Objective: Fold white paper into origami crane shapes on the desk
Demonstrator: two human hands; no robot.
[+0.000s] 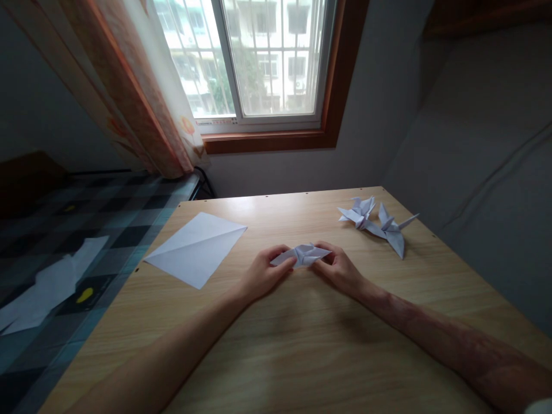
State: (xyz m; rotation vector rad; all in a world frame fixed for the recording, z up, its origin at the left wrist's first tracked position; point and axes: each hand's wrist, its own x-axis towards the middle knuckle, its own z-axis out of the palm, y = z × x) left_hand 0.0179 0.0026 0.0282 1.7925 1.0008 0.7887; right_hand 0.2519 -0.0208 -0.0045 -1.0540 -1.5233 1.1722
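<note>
Between my two hands is a partly folded white origami paper [305, 254], held just above the wooden table. My left hand [269, 270] pinches its left end, with the thumb on the near face. On the other side, my right hand [338, 267] grips the right end, its fingers curled behind the paper. Small flaps stick up at the middle of the fold. To the right, beyond my right hand, sit folded paper cranes [360, 213], one of them with a long thin point [391, 229]. A square white sheet [199, 250] with a diagonal crease lies left of my left hand.
The wooden table [259, 345] reaches toward a window [276, 63] with a brown frame. At left, a bed with a checked cover [129, 198] carries loose white paper strips [52, 290]. A curtain [129, 86] hangs above it; a wall runs along the right.
</note>
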